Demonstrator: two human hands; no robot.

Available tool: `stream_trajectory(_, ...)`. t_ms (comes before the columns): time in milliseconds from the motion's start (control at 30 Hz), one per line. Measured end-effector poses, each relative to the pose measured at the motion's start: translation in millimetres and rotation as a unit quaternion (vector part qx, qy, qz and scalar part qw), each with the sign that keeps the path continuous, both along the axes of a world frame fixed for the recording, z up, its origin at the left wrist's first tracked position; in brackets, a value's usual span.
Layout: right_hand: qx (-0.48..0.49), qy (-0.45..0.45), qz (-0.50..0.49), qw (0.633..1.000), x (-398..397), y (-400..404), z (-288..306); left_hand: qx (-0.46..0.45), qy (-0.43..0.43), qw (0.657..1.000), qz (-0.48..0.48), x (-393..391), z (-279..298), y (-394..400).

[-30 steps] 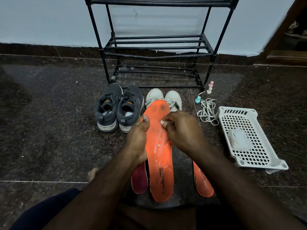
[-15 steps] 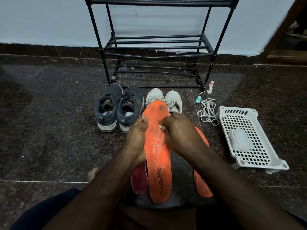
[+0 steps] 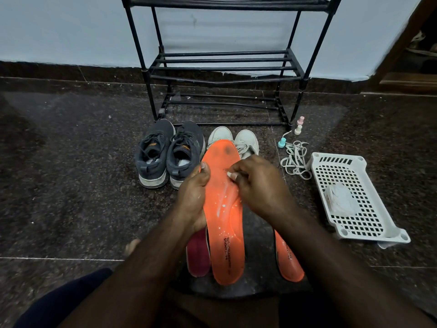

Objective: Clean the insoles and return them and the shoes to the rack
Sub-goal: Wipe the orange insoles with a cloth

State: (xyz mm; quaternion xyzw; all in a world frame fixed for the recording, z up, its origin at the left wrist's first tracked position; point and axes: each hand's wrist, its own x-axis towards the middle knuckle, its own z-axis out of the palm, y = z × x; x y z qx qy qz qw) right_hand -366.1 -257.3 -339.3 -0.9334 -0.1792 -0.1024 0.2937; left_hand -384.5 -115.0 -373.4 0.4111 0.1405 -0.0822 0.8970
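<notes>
Orange insole (image 3: 224, 209) between both hands, long axis pointing away; left hand (image 3: 192, 200) gripping its edge, right hand (image 3: 257, 185) fingertips curled, picking (grime, probably).

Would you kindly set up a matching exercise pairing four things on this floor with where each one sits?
Things:
1. dark grey shoes
2. white basket
3. loose laces
4. maroon insole

Places:
A. between the white shoes and the basket
B. flat on the floor, partly under the held orange insole
C. at the far right, holding a crumpled white wipe
D. left of the white shoes, in front of the rack

Pairs: 1-D, 2-C, 3-A, 4-B
</notes>
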Motion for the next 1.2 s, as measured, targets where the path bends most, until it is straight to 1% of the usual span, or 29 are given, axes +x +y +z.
stream_trajectory(133,-0.068,0.051,0.034,0.996,-1,0,-2,-0.006,0.009,1.0,-0.002,0,0,2)
stream_trajectory(167,-0.059,0.07,0.033,0.995,0,-3,-1,-0.003,0.01,1.0,0.001,0,-2,2)
stream_trajectory(233,0.032,0.11,0.011,0.993,1,-9,3,0.005,0.012,1.0,0.006,1,-2,3)
stream_trajectory(333,0.148,0.128,-0.028,0.98,3,-14,3,-0.004,0.015,1.0,-0.007,2,1,5)
stream_trajectory(467,0.275,0.21,-0.032,0.938,3,-10,1,-0.025,0.031,0.998,-0.043,-1,5,8)
stream_trajectory(567,0.304,0.212,-0.041,0.928,4,-9,1,-0.045,0.035,0.995,-0.079,-1,8,9)
stream_trajectory(667,0.337,0.188,-0.065,0.92,8,-10,1,-0.048,0.025,0.994,-0.094,1,7,10)
stream_trajectory(767,0.398,0.184,-0.088,0.894,12,-10,1,-0.071,0.016,0.991,-0.116,-1,6,10)
stream_trajectory(833,0.414,0.182,-0.095,0.887,13,-9,0,-0.087,0.019,0.988,-0.13,-3,3,7)
stream_trajectory(900,0.409,0.182,-0.092,0.89,12,-9,-2,-0.091,0.023,0.986,-0.137,-5,1,5)
stream_trajectory(933,0.395,0.178,-0.091,0.897,12,-9,-3,-0.089,0.027,0.986,-0.137,-5,0,4)
stream_trajectory(1000,0.331,0.154,-0.088,0.927,14,-12,-5,-0.082,0.034,0.987,-0.135,-4,0,4)
stream_trajectory(1100,0.208,0.069,-0.074,0.973,13,-19,-3,-0.073,0.047,0.99,-0.116,-2,-3,6)
stream_trajectory(1200,0.149,-0.005,-0.013,0.989,9,-11,-3,-0.061,0.049,0.993,-0.09,-1,-1,4)
